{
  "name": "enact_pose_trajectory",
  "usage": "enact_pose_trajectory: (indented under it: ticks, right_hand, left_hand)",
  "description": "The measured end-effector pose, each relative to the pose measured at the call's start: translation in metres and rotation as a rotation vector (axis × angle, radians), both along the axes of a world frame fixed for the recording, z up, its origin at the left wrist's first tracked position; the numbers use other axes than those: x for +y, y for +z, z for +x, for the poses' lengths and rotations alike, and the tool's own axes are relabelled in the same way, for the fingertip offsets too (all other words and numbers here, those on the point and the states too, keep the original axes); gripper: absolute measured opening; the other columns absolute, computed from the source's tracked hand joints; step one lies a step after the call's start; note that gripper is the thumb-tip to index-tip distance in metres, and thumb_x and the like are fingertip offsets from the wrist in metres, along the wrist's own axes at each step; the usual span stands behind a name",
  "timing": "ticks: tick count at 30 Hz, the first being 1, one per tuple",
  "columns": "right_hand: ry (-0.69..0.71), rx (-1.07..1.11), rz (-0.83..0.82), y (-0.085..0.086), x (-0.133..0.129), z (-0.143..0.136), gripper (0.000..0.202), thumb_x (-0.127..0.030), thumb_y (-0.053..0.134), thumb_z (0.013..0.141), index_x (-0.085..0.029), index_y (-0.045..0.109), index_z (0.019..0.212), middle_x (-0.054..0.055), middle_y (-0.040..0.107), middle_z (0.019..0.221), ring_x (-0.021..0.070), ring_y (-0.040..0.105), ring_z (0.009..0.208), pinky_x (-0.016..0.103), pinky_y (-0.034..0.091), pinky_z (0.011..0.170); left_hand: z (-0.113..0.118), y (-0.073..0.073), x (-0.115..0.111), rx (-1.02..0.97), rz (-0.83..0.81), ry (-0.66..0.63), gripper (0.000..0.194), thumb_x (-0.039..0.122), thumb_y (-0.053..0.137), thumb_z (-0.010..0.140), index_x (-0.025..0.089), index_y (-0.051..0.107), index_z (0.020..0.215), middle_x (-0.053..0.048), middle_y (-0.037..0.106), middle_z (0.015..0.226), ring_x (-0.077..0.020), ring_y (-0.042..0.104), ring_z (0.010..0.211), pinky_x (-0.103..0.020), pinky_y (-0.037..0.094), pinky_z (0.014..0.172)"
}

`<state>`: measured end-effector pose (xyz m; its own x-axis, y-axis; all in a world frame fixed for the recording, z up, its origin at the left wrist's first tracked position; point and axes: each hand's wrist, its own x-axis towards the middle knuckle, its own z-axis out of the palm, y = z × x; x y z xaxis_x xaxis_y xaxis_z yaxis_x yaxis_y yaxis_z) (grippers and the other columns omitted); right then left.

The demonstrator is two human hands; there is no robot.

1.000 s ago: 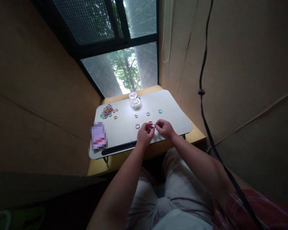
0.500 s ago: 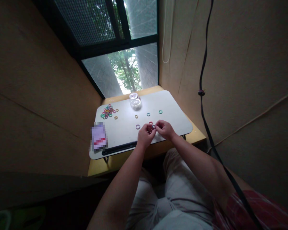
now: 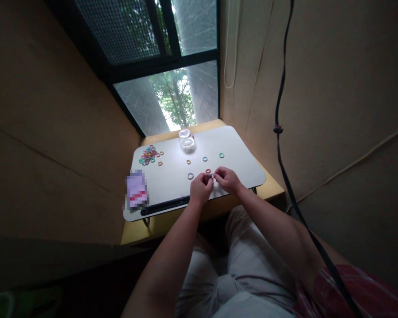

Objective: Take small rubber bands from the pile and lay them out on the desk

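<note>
Between my two hands is a small pale band [image 3: 212, 176], apparently a hair tie, pinched in the fingertips above the white lap table. My left hand [image 3: 200, 187] grips its left side, and my right hand [image 3: 228, 180] has the other side. Just beyond the fingers lies a red hair tie [image 3: 208, 171]. A purple one [image 3: 190, 176] rests left of my left hand. Farther back are a yellow hair tie [image 3: 189, 162], a blue one [image 3: 204, 159] and a green one [image 3: 222, 155], spaced apart.
A pile of mixed hair ties [image 3: 148, 154] sits at the table's left. Near the window [image 3: 172, 97] stands a clear round container [image 3: 187, 145] with its lid [image 3: 185, 133]. A blurred purple package [image 3: 137, 189] lies front left, by a black ledge [image 3: 166, 205]. A black cord [image 3: 280, 106] hangs at right.
The fingertips of both hands have shifted slightly around the pale band, and a small gap now shows between them. Everything else on the table stays put.
</note>
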<state>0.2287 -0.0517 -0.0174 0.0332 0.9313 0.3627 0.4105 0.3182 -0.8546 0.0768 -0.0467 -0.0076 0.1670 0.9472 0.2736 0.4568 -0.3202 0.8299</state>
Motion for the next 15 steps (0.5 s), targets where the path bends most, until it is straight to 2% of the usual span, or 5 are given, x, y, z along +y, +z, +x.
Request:
enact_pose_trajectory:
  ticks: [7,15]
  right_hand:
    - [0.055,-0.004,-0.012,-0.0012,0.0005,0.0012,0.011,-0.024,0.052,0.079,-0.018,0.060,0.074,-0.001,0.059,0.066,0.0122,0.050,0.061,0.024,0.039,0.060]
    - [0.048,0.008,-0.022,0.0025,-0.0024,-0.0016,0.011,-0.027,0.056,0.077,-0.017,0.061,0.076,0.000,0.061,0.068,0.0119,0.051,0.059,0.024,0.040,0.058]
  left_hand:
    - [-0.0001,-0.0025,0.0016,-0.050,-0.074,-0.010,0.025,0.040,0.055,0.085,0.018,0.066,0.080,0.000,0.065,0.065,-0.0117,0.057,0.055,-0.023,0.040,0.056]
    - [-0.0012,-0.0045,0.0018,-0.053,-0.052,-0.024,0.025,0.040,0.055,0.086,0.019,0.065,0.079,-0.001,0.066,0.068,-0.0130,0.058,0.060,-0.024,0.041,0.058]
